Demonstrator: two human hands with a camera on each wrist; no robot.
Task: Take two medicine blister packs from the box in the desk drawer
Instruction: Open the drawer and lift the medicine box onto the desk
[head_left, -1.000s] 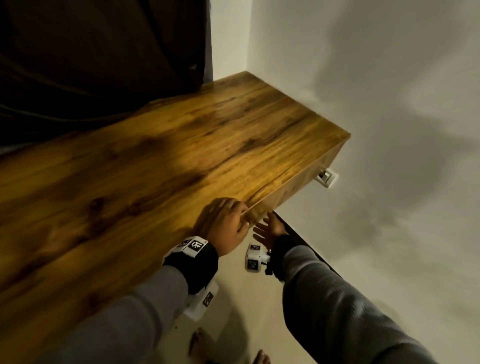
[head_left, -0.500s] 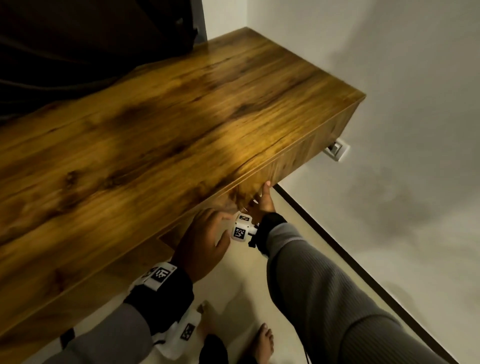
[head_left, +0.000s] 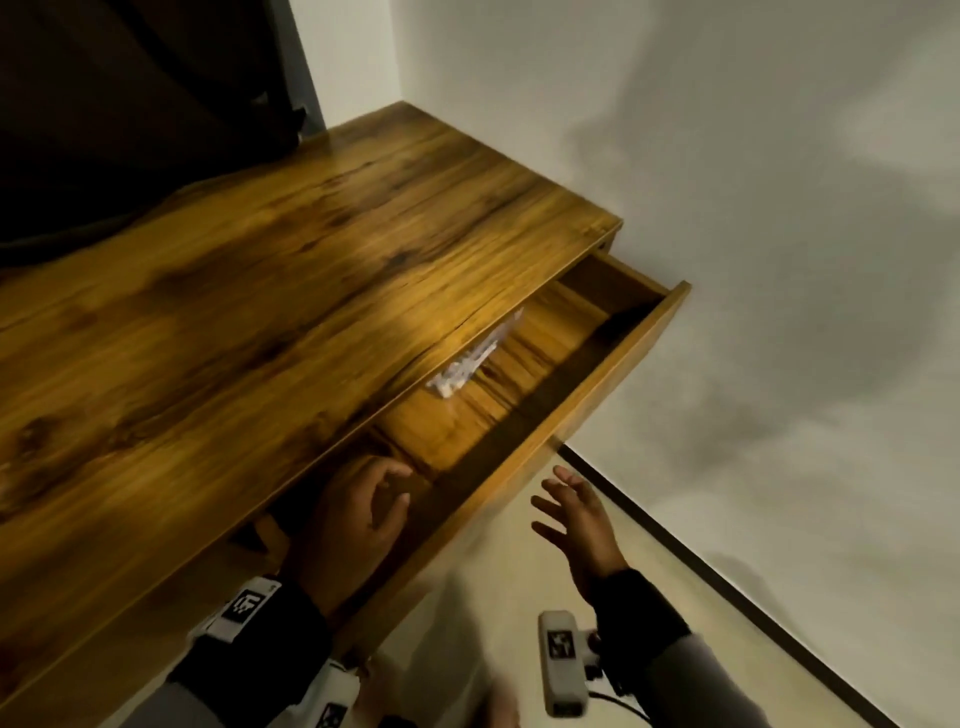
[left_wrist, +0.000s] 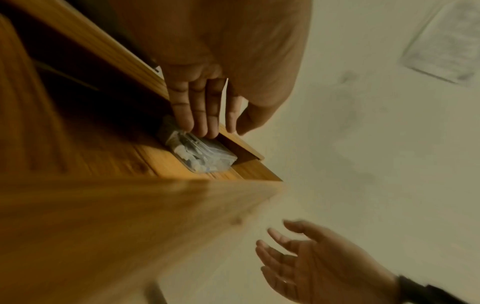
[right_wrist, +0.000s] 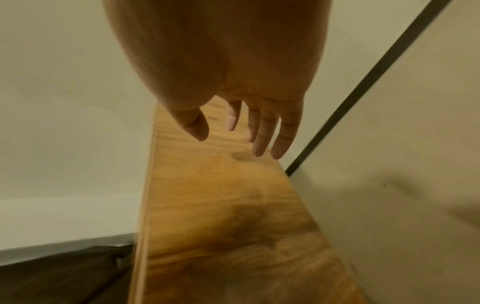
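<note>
The wooden desk (head_left: 260, 286) has its drawer (head_left: 571, 415) pulled out. Inside lies a clear plastic box (head_left: 470, 358) of pale blister packs, half hidden under the desk top; the left wrist view shows the box (left_wrist: 205, 156) near the drawer's far end. My left hand (head_left: 387, 488) hovers inside the drawer's near end, fingers loosely bent, holding nothing and well short of the box. In its own view the left hand (left_wrist: 207, 123) points towards the box. My right hand (head_left: 566, 509) hangs outside the drawer front with spread fingers, empty; the right hand (right_wrist: 239, 131) is off the front panel (right_wrist: 221, 205).
A pale wall with a dark baseboard (head_left: 727, 597) runs close along the drawer's right end. A dark curtain-like mass (head_left: 130, 104) stands behind the desk at the back left. Below the drawer is light floor (head_left: 467, 623).
The drawer has slid out from shut to wide open. Both hands have left its front edge; the left is now over the drawer's inside, the right has drawn back and spread.
</note>
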